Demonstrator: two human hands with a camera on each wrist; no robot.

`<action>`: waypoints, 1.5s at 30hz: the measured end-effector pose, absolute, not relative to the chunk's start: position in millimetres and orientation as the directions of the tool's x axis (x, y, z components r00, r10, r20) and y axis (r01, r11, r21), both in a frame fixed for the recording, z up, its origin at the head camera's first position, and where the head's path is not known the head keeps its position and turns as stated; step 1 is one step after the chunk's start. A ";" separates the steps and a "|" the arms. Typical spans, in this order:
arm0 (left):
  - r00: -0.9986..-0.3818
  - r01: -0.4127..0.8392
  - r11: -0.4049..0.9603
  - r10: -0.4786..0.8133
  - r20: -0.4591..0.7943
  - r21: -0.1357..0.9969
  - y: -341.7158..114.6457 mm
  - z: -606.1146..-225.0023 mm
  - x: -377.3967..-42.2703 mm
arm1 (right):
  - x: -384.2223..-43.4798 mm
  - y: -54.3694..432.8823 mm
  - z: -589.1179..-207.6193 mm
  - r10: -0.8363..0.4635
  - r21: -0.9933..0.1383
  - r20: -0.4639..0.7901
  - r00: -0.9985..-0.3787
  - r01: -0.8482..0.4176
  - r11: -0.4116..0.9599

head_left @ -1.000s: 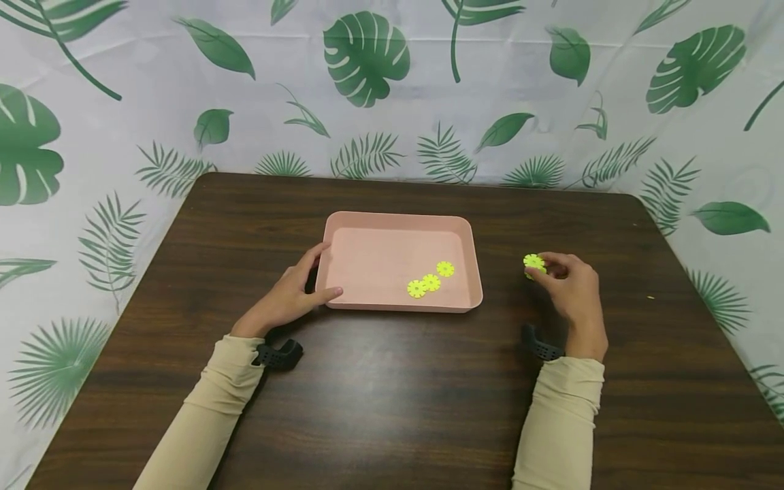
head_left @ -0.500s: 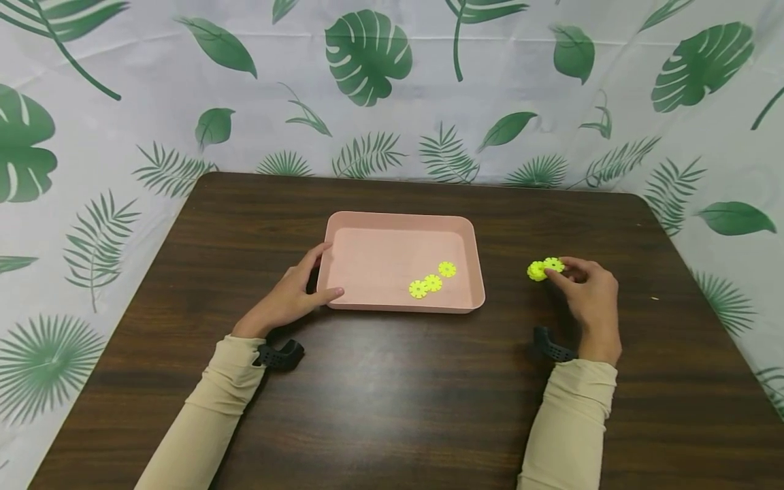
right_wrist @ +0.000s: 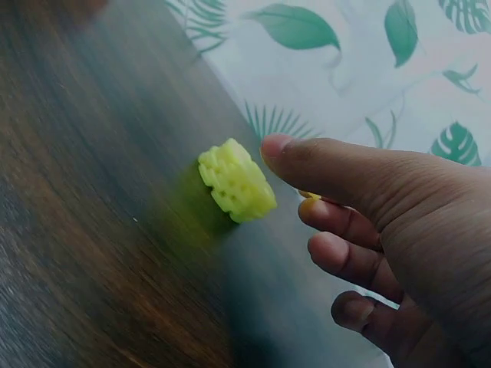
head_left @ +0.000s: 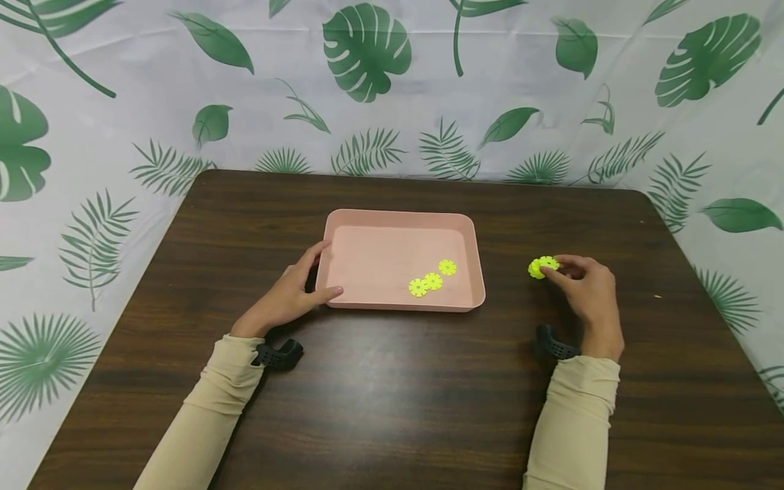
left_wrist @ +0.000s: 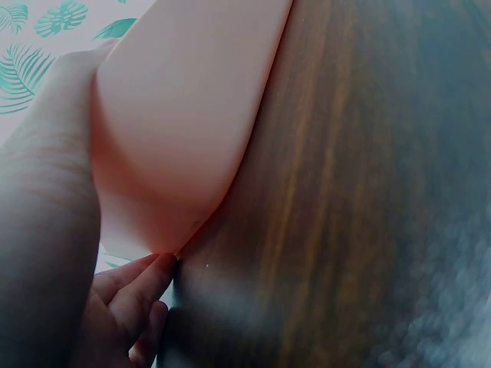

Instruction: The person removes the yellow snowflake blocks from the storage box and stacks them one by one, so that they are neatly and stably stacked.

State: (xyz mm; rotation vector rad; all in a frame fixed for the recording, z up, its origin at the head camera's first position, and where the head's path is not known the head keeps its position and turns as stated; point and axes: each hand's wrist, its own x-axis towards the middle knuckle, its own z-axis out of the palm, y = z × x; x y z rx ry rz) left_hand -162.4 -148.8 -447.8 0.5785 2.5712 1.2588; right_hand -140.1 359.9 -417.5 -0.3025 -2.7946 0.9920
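My left hand (head_left: 284, 296) grips the left side of a pink tray (head_left: 380, 305), thumb over the near left corner. From the left wrist view, its fingertips meet the underside of the tray (left_wrist: 176, 130). On the tray floor lie three yellow-green notched plastic discs (head_left: 448, 267), two of them overlapping. To the right of the tray, a small stack of the same discs (right_wrist: 236, 180) stands on the table. My right hand (head_left: 584, 286) pinches one more disc (head_left: 550, 263) between thumb and fingers, overlapping the stack in the head view; only a yellow sliver of it shows in the right wrist view.
The dark wood-grain table (head_left: 392, 401) reaches back to a white cloth (head_left: 257, 129) printed with green leaves. A tiny pale fleck (head_left: 657, 296) lies right of my right hand. Black bands (head_left: 278, 355) sit on both wrists.
My right hand has shifted right from where it was a second ago, and the pinched disc now shows right of the stack. The left hand keeps its grip on the tray.
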 end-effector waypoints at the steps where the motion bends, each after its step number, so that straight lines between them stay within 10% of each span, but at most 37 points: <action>1: -0.898 0.252 0.557 0.439 -0.023 0.792 -148.8 -447.9 -162.3 | -140.6 358.9 -417.4 0.237 -0.636 0.080 -0.968 0.134 0.760; 45: -0.896 0.248 0.545 0.444 -0.025 0.801 -149.1 -448.3 -164.8 | -146.2 356.4 -424.3 0.205 -0.618 0.033 -0.978 0.141 0.774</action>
